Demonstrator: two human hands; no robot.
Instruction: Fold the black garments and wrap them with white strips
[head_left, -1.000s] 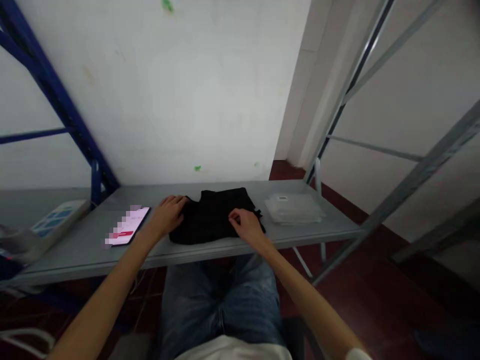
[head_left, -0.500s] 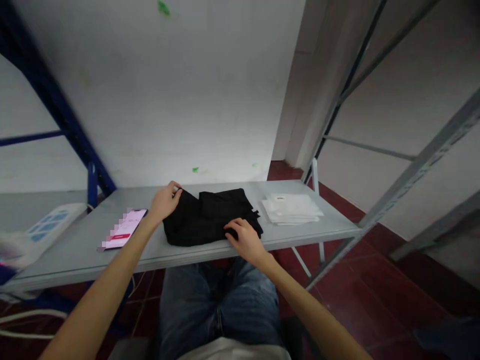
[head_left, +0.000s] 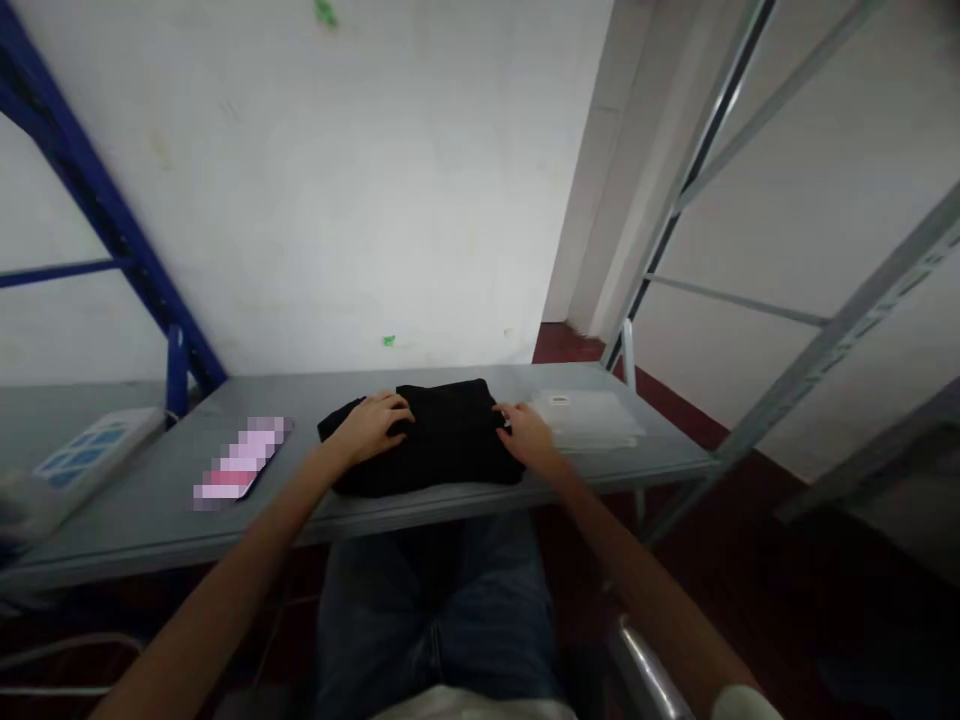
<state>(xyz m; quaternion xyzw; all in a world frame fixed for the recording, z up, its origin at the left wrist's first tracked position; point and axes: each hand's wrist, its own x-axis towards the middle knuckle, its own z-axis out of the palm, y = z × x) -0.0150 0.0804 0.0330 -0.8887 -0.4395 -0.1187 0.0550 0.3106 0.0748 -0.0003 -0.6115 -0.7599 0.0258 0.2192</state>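
Observation:
A folded black garment (head_left: 442, 450) lies near the table's front edge; its exact kind does not show. My left hand (head_left: 373, 425) rests on top of its left part, fingers apart and bent a little over the cloth. At the garment's right edge, my right hand (head_left: 527, 435) pinches the cloth between thumb and fingers. A tiny white bit, perhaps a tag, shows by those fingertips. Just beyond the right hand is a stack of clear plastic bags (head_left: 592, 418), partly behind the hand.
A phone (head_left: 251, 460) with a blurred-out screen lies left on the grey table (head_left: 307, 385). Further left is a white power strip (head_left: 90, 455). A blue post (head_left: 127, 220) and grey metal posts (head_left: 840, 330) frame the table, with a white wall (head_left: 375, 200) behind.
My left hand has moved right and down from the garment's far left corner onto its top. The left part now lies flatter. My right hand has shifted up and right to the right edge.

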